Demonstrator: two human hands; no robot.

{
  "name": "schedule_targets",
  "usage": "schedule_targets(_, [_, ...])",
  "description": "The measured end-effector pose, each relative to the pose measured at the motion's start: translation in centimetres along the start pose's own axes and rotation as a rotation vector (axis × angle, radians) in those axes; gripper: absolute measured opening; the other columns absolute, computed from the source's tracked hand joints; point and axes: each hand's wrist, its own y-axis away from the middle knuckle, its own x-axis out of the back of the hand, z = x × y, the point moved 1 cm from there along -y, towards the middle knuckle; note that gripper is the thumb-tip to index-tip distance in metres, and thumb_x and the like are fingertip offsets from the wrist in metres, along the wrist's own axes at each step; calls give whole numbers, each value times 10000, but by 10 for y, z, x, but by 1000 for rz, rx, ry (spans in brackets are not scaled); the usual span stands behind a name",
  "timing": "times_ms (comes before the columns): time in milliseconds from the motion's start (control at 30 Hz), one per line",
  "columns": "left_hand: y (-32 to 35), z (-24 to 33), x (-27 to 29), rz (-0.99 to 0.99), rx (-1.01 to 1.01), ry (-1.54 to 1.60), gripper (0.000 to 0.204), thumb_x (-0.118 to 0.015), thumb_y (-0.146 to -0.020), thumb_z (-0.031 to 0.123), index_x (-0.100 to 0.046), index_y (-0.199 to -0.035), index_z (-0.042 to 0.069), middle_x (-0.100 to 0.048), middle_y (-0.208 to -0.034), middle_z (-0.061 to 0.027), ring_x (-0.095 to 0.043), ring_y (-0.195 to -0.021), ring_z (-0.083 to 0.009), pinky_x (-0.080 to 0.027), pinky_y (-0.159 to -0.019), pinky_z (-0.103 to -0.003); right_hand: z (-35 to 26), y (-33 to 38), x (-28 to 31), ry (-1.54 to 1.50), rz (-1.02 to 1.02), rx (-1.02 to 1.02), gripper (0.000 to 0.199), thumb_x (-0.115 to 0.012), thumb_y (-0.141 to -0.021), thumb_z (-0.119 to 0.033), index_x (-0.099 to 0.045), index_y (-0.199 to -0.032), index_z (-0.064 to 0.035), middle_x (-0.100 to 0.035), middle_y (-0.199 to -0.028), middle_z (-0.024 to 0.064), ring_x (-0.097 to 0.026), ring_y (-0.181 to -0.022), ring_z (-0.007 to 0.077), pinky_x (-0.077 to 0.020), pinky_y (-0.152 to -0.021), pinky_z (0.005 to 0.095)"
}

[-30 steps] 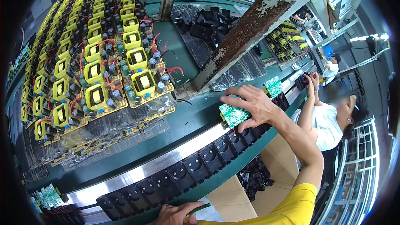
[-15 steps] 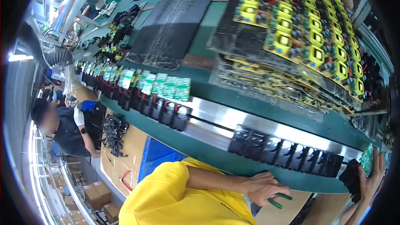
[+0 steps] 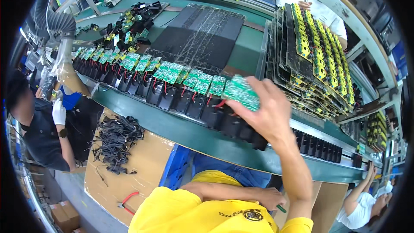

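My right hand (image 3: 272,110) pinches a green circuit board (image 3: 241,92) between thumb and fingers above the line of black plastic cases (image 3: 233,127). Motion blurs the board slightly, and a red wire shows beside its lower left corner. Left of it, more green circuit boards (image 3: 168,72) lean along the line, joined by red wires to the cases below them. My left hand (image 3: 272,198) is closed low in front of my body. A green handle end (image 3: 281,208) sticks out of it; the rest of that tool is hidden.
Tall stacked sheets of yellow-and-black parts (image 3: 319,56) stand at the back right, beside a flat dark panel (image 3: 198,34). Black cables (image 3: 116,142) and red-handled pliers (image 3: 128,202) lie on cardboard at left. Co-workers sit left (image 3: 47,129) and right (image 3: 362,207).
The view has turned, moving the stacks and black cases within it. My right hand is now at the middle with a board; my left hand still holds the green-handled tool, whose two handles showed earlier.
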Motion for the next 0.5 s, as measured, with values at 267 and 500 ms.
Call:
schedule_targets(267, [15, -33, 4, 488, -279, 199, 384, -773, -945, 220, -745, -1272, 21, -771, -1351, -203, -680, -1262, -424, -529, -1071, -518, -48, -30, -82, -38, -87, -18, 584, -928, -870, -517, -803, -1258, -98, -720, -950, 89, -706, -776, 321, -586, -718, 424])
schedule_targets(500, [30, -36, 14, 305, -102, 363, 386, -796, -989, 273, -772, -1229, -27, -756, -1388, -204, -669, -1204, -349, -527, -1082, -456, -60, -42, -107, 42, -189, -131, 691, -866, -891, -635, -786, -1328, -105, -727, -1099, 103, -722, -957, 334, -575, -866, 467])
